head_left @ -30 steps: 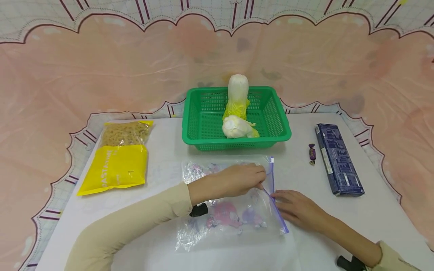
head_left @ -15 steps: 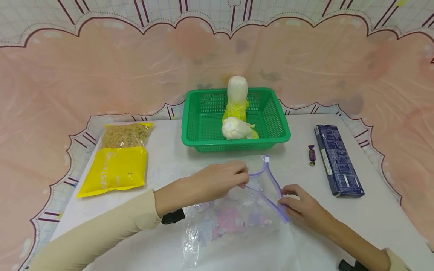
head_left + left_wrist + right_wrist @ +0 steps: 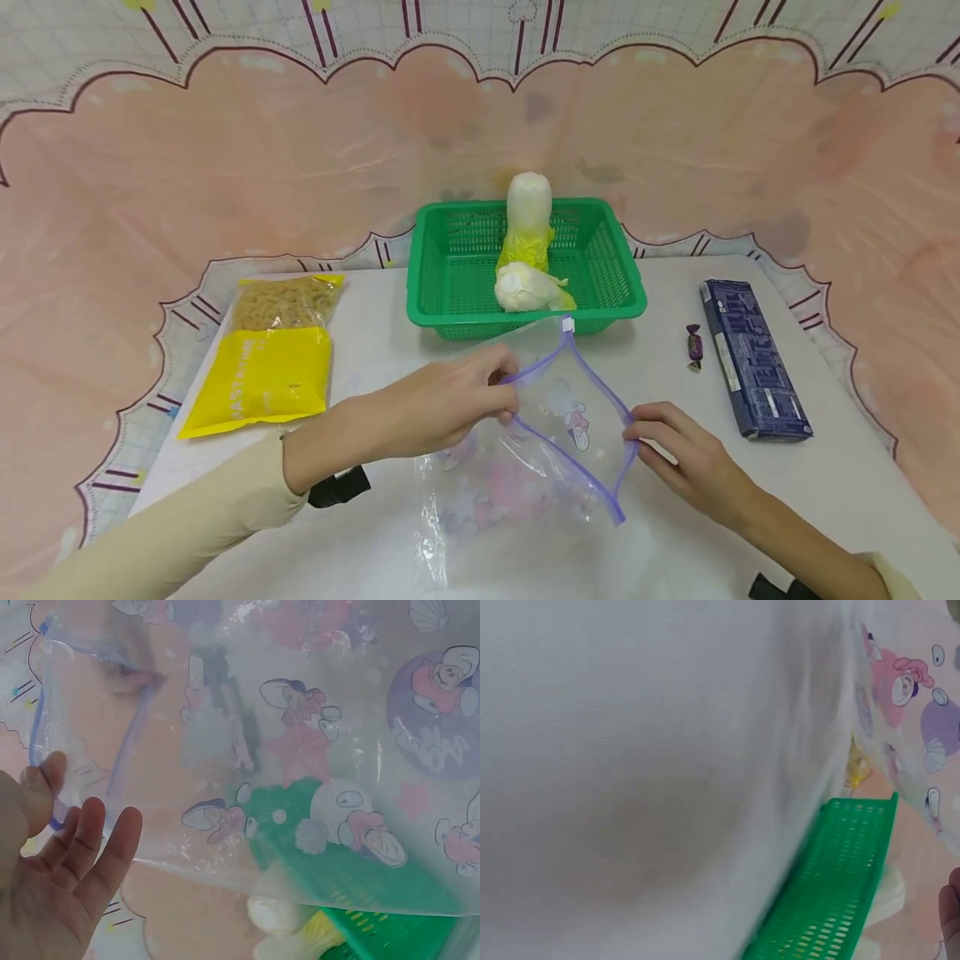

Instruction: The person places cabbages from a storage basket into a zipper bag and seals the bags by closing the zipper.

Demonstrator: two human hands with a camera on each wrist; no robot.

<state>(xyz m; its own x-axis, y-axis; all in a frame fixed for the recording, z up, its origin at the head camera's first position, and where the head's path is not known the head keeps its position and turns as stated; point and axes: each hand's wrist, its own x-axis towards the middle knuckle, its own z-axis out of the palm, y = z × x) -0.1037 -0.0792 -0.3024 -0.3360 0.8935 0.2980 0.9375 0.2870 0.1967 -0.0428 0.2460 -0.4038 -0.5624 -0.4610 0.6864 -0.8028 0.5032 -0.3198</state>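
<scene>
Between both hands a clear zip bag [image 3: 510, 475] with a purple zip edge and pink and purple cartoon prints is held with its mouth spread apart. My left hand [image 3: 442, 400] pinches one side of the mouth. On the opposite side, my right hand [image 3: 686, 458] pinches the other purple edge between thumb and fingers. A white slider sits at the far corner of the mouth. Through the film in the left wrist view the green basket [image 3: 375, 855] shows behind the bag [image 3: 300, 750]. Only fingertips of the right hand [image 3: 951, 911] appear in the right wrist view.
Behind the bag stands a green basket [image 3: 450, 321] with two napa cabbages [image 3: 528, 208]. A yellow pasta packet [image 3: 262, 367] lies at the left. To the right are a purple wrapped candy [image 3: 694, 347] and a dark blue box [image 3: 757, 362], all on a white table [image 3: 270, 533].
The left hand has drawn its side of the bag's mouth leftward. The right hand has gone from lying beside the zip to pinching its edge. The mouth now gapes wider and is raised.
</scene>
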